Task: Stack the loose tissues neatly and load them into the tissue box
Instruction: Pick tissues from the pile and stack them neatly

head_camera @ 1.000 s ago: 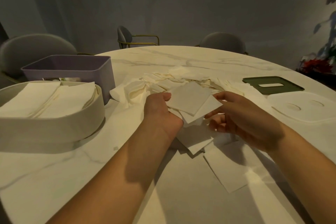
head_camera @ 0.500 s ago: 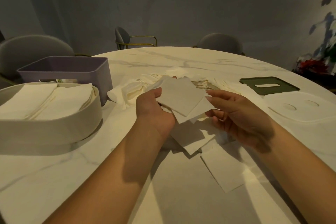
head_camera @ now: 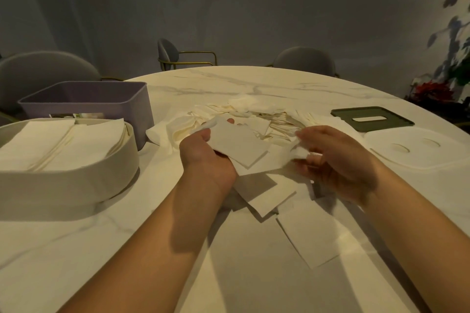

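A: Change since half a second back?

B: The right hand (head_camera: 335, 160) has come off the held stack (head_camera: 239, 146). Its fingertips were on the stack's right corner before. Now they sit just beside it, with a gap between. The left hand (head_camera: 206, 154) keeps the same grip.

A: Left-hand grip?

B: Thumb on top at the near-left edge, and one fingertip shows past the far edge. The rest are curled underneath. It pinches the stack, held above the table (head_camera: 76, 249).

A: Right?

B: Motion-blurred. Fingers partly bent, a scrap of white at the fingertips. Pinching a tissue or only brushing one: cannot tell.

A: Where is everything else?

B: The loose pile (head_camera: 254, 117) is just beyond the hands, mid-table. Flat tissues (head_camera: 310, 239) lie single and overlapped beneath and in front of the wrists. The cream tissue box (head_camera: 76, 185) is at far left, with folded tissues up to its rim. The purple bin (head_camera: 89, 99) is directly behind it. The green lid (head_camera: 372, 119) and white lid (head_camera: 419, 152) are at right, side by side.

A: Obscured?

B: The left forearm covers part of the flat tissues. The count in the held stack is unreadable because the edges merge. The purple bin's contents are mostly hidden by the cream box. Both forearms are cut off by the lower edge.
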### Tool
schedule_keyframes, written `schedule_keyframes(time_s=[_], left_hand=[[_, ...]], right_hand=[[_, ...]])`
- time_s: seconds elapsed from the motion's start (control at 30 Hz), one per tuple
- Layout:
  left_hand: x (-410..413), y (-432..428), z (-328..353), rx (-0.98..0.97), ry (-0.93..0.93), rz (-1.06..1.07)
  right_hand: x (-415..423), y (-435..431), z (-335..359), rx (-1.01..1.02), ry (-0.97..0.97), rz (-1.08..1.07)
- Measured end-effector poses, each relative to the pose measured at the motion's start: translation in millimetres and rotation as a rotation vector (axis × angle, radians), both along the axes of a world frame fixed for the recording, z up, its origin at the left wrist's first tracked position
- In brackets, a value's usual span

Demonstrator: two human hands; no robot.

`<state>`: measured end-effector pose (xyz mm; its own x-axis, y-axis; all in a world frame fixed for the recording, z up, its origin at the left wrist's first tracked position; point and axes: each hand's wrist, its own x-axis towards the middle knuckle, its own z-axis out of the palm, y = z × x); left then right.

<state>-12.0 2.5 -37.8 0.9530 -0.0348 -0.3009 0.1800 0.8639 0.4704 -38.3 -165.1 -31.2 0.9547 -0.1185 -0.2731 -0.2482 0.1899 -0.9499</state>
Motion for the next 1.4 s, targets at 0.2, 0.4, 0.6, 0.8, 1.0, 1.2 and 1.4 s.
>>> schedule_keyframes(time_s=[0.2, 0.4, 0.6, 0.8, 1.0, 1.2, 1.4], left_hand=[[-5, -1, 5, -0.002, 0.002, 0.0], [-9, -7, 8, 0.034, 0.03, -0.061], [-17, -21, 6, 0.08, -0.033, -0.232], [-17, -20, 10, 0.154, -0.082, -0.132], [-12, -14, 5, 0.226, 0.03, -0.185], [-7, -10, 6, 0.172, 0.042, -0.082], [-2, -8, 5, 0.082, 0.044, -0.035]], right_hand=[[-1, 0, 1, -0.037, -0.046, -0.098], [3, -10, 8, -0.237, -0.426, -0.518], [-6, 14, -7, -0.624, -0.913, -0.007], [-4, 15, -7, -0.737, -0.813, 0.211], [-6, 11, -5, -0.763, -0.637, 0.369], [-7, 12, -2, -0.276, -0.212, 0.264], [-9, 14, 1, -0.265, -0.176, 0.302]])
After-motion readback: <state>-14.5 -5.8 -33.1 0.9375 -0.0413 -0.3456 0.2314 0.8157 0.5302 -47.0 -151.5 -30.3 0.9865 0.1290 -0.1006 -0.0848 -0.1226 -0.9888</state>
